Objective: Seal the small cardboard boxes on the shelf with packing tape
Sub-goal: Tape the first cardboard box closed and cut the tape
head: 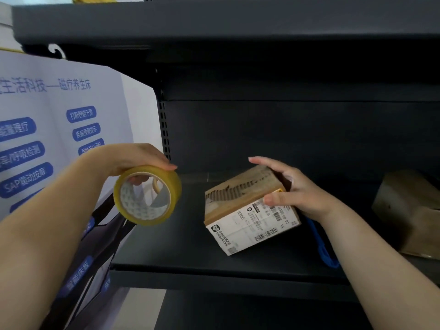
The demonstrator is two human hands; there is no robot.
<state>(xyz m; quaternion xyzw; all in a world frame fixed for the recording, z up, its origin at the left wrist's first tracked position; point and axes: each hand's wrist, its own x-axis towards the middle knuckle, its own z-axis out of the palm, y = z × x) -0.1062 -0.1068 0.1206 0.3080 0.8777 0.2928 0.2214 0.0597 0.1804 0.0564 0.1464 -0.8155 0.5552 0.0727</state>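
A roll of yellowish packing tape is gripped in the left hand beside a dark metal shelf, where a small labelled cardboard box is clasped, tilted, by the right hand.

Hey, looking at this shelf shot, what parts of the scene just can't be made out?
All in the head view:
- Shipping label on the small box: fine print too small and blurred.
- Blue object: mostly hidden behind the right hand and forearm.
- Second box: dim, cut off by the right edge.
- Free tape end on the tape roll held by the left hand: not visible.
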